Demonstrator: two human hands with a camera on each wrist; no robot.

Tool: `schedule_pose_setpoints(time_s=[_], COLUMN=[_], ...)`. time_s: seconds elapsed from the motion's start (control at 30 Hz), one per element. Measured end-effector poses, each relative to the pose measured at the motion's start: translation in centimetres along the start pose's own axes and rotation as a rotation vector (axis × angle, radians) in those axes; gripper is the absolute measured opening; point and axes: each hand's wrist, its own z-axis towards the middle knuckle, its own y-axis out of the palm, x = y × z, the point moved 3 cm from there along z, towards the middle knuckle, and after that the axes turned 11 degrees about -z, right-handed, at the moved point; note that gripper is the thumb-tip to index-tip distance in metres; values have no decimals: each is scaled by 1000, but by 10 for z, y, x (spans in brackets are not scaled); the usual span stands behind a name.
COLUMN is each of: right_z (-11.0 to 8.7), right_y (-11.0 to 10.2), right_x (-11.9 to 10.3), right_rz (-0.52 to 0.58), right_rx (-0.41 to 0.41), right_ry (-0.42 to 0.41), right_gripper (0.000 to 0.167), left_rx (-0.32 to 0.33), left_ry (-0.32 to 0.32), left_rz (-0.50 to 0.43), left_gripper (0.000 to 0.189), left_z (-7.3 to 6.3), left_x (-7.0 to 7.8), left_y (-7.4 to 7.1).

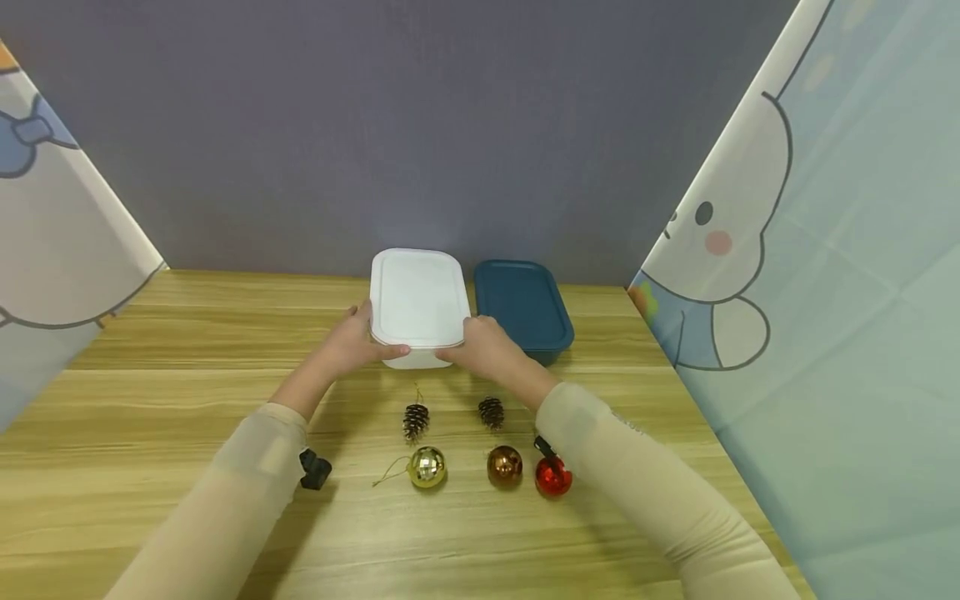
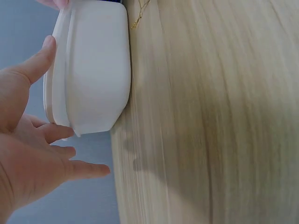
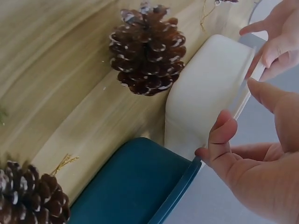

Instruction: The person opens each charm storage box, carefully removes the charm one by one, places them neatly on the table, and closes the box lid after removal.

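A white storage box (image 1: 418,359) stands against the back wall with its white lid (image 1: 418,298) on top. My left hand (image 1: 352,343) grips the lid at its front left corner, thumb along the front edge and forefinger at the side rim; in the left wrist view its other fingers (image 2: 88,170) stick out free. At the front right corner my right hand (image 1: 489,348) holds the lid between the thumb and curled fingers. Close beside that hand is a lidded dark blue box (image 1: 522,305). Whether the lid is fully seated cannot be told.
Two pine cones (image 1: 416,421) (image 1: 491,412) lie in front of the boxes. Nearer are a gold mirrored bauble (image 1: 427,467), a brown bauble (image 1: 505,466) and a red bauble (image 1: 552,478), the red one close to the right sleeve. A grey wall (image 1: 390,133) rises behind.
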Motion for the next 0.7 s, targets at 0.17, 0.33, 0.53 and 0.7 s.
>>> schedule_pose_setpoints(time_s=[0.17,0.33,0.53,0.7], right_z=[-1,-2,-6,-9], right_y=[3,4,6,7], right_x=[-4,-6,-8,-10], right_rz=[-30,-80,-105,-126], right_rx=[3,11,-2,-20], right_ry=[-36,-50,-41,-40], right_gripper=[59,57,57,61], left_rx=[-10,-28,-59,-80], left_ry=[-57,-66,-84,-88], left_rz=[5,13,14,-21], left_gripper=[120,117,115,113], left_z=[-1,-1,2,3], left_x=[-4,-7,-13,-17], left_y=[-2,-3,-3,-5])
